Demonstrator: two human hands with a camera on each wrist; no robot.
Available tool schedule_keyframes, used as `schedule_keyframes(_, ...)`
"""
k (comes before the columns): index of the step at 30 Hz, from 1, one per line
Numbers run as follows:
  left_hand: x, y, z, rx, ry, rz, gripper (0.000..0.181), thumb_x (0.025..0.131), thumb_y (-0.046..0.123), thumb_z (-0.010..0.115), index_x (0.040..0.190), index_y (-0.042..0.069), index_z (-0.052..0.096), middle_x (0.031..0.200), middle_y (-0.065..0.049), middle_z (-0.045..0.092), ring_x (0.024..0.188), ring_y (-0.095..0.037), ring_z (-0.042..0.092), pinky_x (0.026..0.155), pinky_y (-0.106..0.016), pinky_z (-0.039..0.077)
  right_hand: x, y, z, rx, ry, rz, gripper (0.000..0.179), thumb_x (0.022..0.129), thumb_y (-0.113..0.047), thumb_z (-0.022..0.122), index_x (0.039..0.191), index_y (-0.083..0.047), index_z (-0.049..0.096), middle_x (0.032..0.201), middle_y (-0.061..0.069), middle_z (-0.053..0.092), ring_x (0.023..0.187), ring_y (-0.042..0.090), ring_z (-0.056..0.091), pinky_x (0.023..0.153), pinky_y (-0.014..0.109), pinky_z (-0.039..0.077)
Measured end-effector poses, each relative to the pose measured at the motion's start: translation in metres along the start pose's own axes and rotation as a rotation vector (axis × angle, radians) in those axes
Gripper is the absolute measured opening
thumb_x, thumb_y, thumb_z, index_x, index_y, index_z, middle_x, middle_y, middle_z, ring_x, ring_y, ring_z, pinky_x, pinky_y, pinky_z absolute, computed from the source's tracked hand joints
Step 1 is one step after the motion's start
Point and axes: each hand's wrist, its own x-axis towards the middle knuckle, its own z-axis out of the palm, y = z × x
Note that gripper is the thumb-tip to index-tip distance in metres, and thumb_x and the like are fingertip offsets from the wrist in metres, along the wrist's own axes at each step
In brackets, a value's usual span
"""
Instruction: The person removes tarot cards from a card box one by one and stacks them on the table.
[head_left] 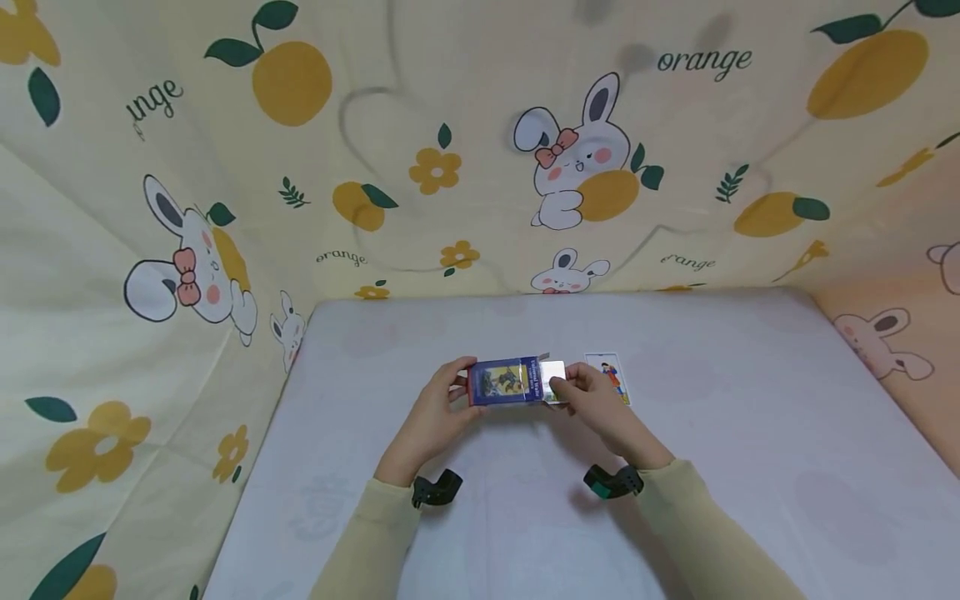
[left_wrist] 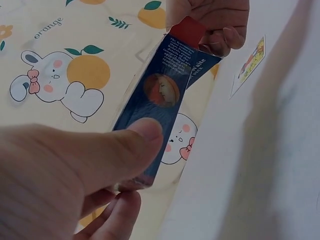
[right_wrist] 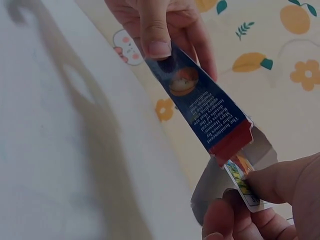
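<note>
A blue card box [head_left: 504, 382] with a picture on its front lies across my left hand [head_left: 442, 404], which grips it at its left end. In the left wrist view my left thumb [left_wrist: 147, 135] presses on the narrow side of the box [left_wrist: 162, 90]. The box's right end is open, its pale flaps [right_wrist: 212, 182] spread apart. My right hand [head_left: 600, 408] pinches a colourful card [right_wrist: 241, 177] that sticks partway out of that end; the rest is hidden inside the box. Another picture card [head_left: 611, 367] lies on the table just behind my right hand.
The white-covered table [head_left: 720, 517] spreads out under both arms. A curtain [head_left: 465, 100] printed with rabbits and oranges rises at the back and sides. Each wrist wears a dark camera band, such as the left one [head_left: 437, 489].
</note>
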Motion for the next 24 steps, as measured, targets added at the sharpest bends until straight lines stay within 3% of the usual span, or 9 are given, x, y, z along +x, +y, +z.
schedule_keyframes(10, 0.0013, 0.0001, -0.003, 0.007, 0.015, -0.006, 0.075, 0.083, 0.01, 0.078, 0.146, 0.02, 0.038, 0.136, -0.006, 0.044, 0.121, -0.024, 0.052, 0.099, -0.036, 0.049, 0.0018, 0.003, -0.0073, 0.071, 0.036, 0.0, 0.032, 0.098, -0.02, 0.058, 0.117, 0.004, 0.048, 0.11, 0.02, 0.061, 0.097, 0.028, 0.063, 0.092, 0.051, 0.053)
schedule_keyframes(15, 0.0002, 0.0004, -0.0044, 0.003, 0.018, -0.015, 0.075, 0.083, 0.011, 0.078, 0.146, 0.02, 0.038, 0.136, -0.005, 0.044, 0.121, -0.024, 0.053, 0.099, -0.037, 0.049, 0.0022, -0.0002, -0.0086, 0.109, 0.051, 0.017, 0.036, 0.097, -0.016, 0.059, 0.121, 0.003, 0.041, 0.115, 0.024, 0.057, 0.101, 0.027, 0.062, 0.095, 0.051, 0.05)
schedule_keyframes(20, 0.0003, 0.0001, -0.0046, -0.012, 0.012, -0.016, 0.076, 0.083, 0.009, 0.078, 0.146, 0.019, 0.038, 0.137, -0.006, 0.043, 0.121, -0.025, 0.052, 0.1, -0.037, 0.049, 0.0037, -0.0025, -0.0074, 0.205, 0.008, 0.031, 0.04, 0.097, -0.012, 0.059, 0.124, 0.001, 0.033, 0.121, 0.027, 0.057, 0.1, 0.031, 0.065, 0.097, 0.054, 0.048)
schedule_keyframes(24, 0.0008, 0.0, -0.0043, -0.019, 0.006, -0.019, 0.076, 0.083, 0.009, 0.077, 0.146, 0.019, 0.037, 0.137, -0.006, 0.043, 0.122, -0.025, 0.052, 0.099, -0.037, 0.049, 0.0059, -0.0022, -0.0044, 0.232, -0.016, 0.016, 0.054, 0.096, -0.009, 0.058, 0.137, -0.001, 0.025, 0.124, 0.027, 0.055, 0.103, 0.032, 0.063, 0.096, 0.054, 0.049)
